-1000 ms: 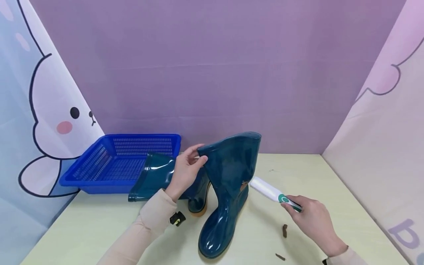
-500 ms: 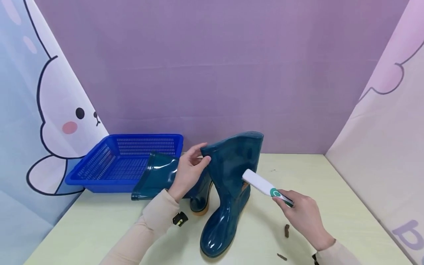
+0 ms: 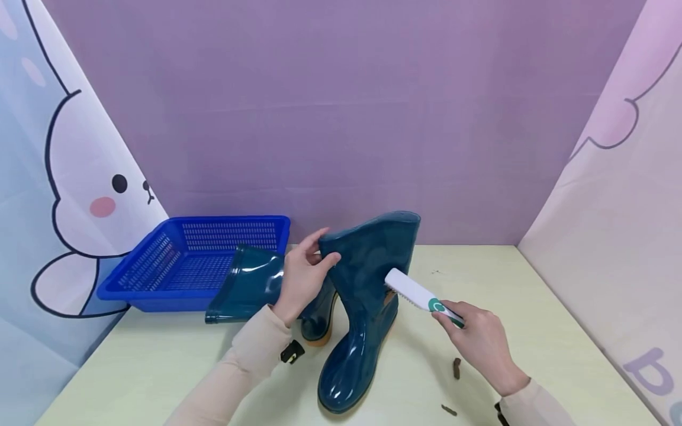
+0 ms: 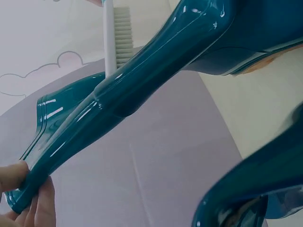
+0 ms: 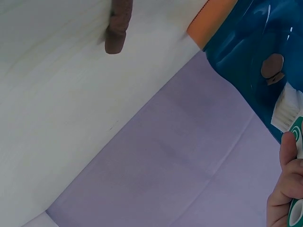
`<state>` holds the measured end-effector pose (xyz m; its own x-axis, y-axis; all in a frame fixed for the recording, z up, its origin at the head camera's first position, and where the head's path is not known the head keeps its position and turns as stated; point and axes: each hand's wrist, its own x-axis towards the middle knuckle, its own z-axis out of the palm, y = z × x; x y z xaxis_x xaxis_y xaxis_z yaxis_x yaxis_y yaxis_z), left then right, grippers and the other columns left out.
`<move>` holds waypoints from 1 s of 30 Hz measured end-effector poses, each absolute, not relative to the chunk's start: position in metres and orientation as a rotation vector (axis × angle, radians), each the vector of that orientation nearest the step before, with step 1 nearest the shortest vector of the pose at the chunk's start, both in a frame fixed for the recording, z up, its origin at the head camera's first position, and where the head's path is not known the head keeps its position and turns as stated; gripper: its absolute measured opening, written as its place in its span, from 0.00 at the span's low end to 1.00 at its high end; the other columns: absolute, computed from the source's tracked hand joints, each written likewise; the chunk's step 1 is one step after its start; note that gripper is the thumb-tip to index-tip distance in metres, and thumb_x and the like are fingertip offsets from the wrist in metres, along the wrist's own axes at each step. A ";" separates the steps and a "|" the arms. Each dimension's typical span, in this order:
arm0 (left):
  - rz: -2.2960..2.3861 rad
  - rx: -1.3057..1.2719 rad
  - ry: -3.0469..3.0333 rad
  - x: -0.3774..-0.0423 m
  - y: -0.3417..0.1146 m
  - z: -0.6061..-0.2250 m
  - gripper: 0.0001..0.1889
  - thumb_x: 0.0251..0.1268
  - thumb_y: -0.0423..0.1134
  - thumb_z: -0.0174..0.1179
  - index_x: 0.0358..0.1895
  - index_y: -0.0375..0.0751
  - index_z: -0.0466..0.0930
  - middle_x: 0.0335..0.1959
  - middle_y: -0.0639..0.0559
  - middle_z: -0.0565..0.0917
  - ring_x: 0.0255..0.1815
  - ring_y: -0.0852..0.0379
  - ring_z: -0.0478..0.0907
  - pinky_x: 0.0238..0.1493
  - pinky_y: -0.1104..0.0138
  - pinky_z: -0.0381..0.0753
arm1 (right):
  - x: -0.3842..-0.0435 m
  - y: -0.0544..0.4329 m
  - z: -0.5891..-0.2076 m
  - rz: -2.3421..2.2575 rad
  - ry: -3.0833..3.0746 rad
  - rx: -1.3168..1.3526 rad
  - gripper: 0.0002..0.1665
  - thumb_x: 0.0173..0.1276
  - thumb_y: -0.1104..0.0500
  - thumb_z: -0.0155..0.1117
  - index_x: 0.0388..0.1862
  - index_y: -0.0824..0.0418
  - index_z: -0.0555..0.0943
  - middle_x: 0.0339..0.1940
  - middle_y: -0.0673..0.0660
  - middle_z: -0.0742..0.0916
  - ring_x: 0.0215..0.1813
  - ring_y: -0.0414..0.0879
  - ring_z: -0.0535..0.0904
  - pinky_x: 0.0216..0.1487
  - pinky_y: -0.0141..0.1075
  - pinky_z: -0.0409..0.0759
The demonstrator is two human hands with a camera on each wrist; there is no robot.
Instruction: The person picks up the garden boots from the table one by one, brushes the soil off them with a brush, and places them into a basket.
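A dark teal rubber boot (image 3: pixel 346 373) stands on the table, its shaft leaning to the right. My left hand (image 3: pixel 302 278) pinches the shaft's top edge between thumb and fingers, which the left wrist view also shows at the boot's rim. My right hand (image 3: pixel 482 343) grips the handle of a white and green scrub brush (image 3: pixel 412 290). Its bristles (image 4: pixel 124 35) face the boot, and the brush head is at the shaft, just above a brown mud patch (image 5: pixel 272 65) near the ankle. Whether the bristles press on the rubber is hard to tell.
A second teal boot (image 3: pixel 253 284) lies on its side behind my left forearm, in front of a blue plastic basket (image 3: pixel 113 290). Two brown bits of dirt, one larger (image 3: pixel 456 368) and one thin (image 3: pixel 449 409), lie on the table at the right. A purple backdrop (image 3: pixel 341 118) rises behind.
My right hand has moved left with the brush, bringing its head from beside the boot's right edge onto the shaft. My left hand keeps its hold on the boot, which stays in place.
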<state>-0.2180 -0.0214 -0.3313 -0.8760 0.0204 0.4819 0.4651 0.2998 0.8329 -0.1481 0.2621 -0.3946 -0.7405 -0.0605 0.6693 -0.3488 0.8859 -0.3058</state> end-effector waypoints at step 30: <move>-1.804 -0.279 -2.245 -0.226 -0.044 -0.345 0.23 0.62 0.33 0.57 0.62 0.42 0.68 0.53 0.40 0.79 0.48 0.47 0.80 0.51 0.55 0.76 | -0.143 0.273 -0.400 0.518 -2.435 0.263 0.13 0.46 0.59 0.74 0.33 0.61 0.86 0.23 0.50 0.86 0.17 0.33 0.64 0.17 0.27 0.62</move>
